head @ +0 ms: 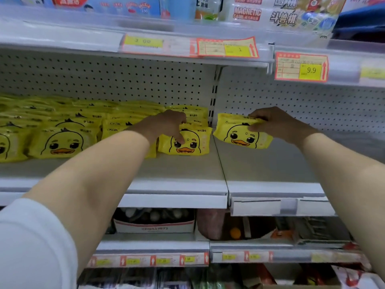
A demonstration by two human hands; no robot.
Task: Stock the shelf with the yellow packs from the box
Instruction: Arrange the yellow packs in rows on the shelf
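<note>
Fingers [255,117] and thumb of right hand [279,125] noted pinching held yellow pack [239,135] by its upper right edge. Pack in the air, tilted, duck face outward, just over the right bay. Left hand [166,123] resting with one digit down on front pack [187,146], remaining fingers reaching onto the pile behind; no grip plainly shown.

Judged step: setting down the held pack. Recommend lowering flat onto shelf [177,172] just beside the front pack, face forward, level with the row. Keep the left digit pressed to stop the neighbour sliding. Soft wrapper; likely to slump if released by the corner alone.

Surroundings, by size:
- Perforated back panel [125,80].
- Stacked yellow packs [62,130], filling the left of the shelf, several deep.
- Slotted upright [213,94] and board seam between bays: nearest hindrance to a flush row.
- Price tags [302,66] on the upper rail.

Box not in view.
</note>
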